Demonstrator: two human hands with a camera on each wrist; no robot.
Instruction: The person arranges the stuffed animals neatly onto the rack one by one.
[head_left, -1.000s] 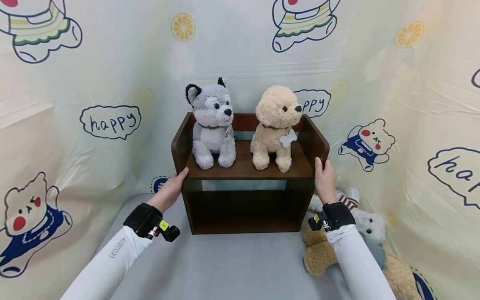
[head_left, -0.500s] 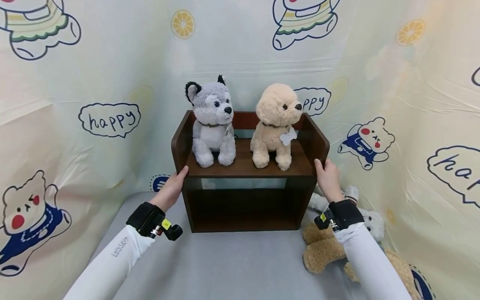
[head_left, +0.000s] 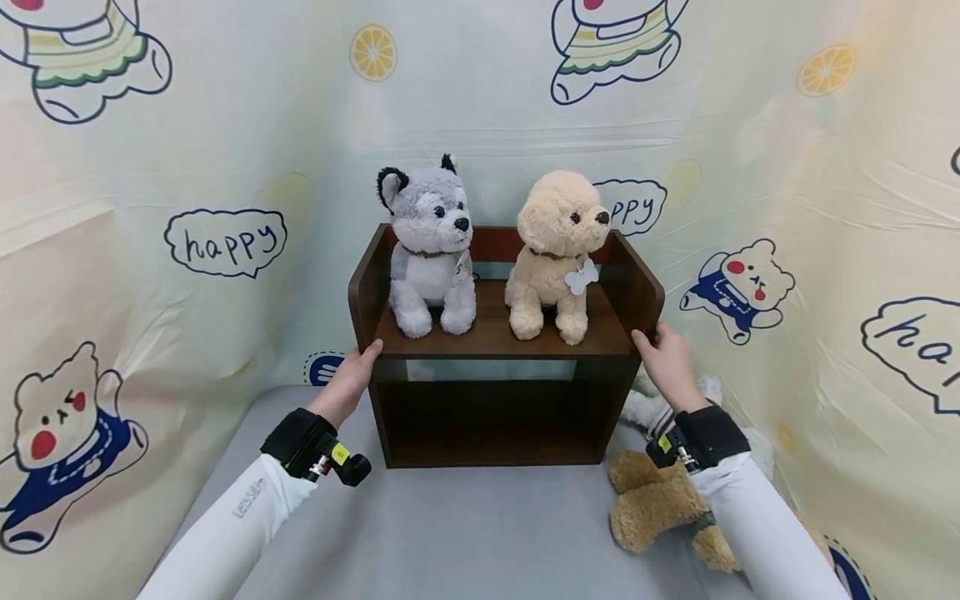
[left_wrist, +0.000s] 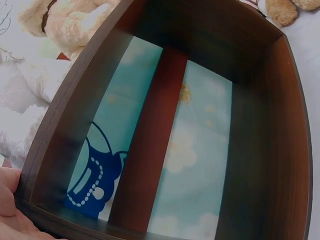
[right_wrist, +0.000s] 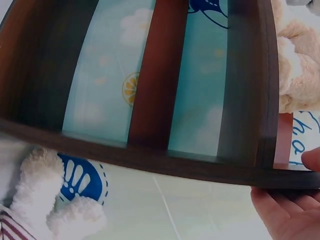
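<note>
A dark brown two-tier wooden shelf (head_left: 495,346) stands upright between my hands. My left hand (head_left: 348,383) grips its left side panel at the height of the middle board, the thumb over the front edge. On the opposite side my right hand (head_left: 669,367) pinches the right panel, thumb at the front and fingers along the outer face, as the right wrist view shows. Two plush dogs sit upright on the middle board: a grey-and-white husky (head_left: 431,250) at left and a cream puppy (head_left: 558,258) with a white bone-shaped tag at right. Neither hand touches them.
Several plush toys lie in a pile to the right of the shelf, among them a brown one (head_left: 656,500), partly hidden by my right forearm. A grey-covered surface (head_left: 480,533) extends in front. Printed cloth (head_left: 480,108) hangs behind and at both sides.
My right wrist has swung outward to the right, and its hand sits slightly lower on the panel's edge. The left hand keeps its hold, and the plush dogs stay in place.
</note>
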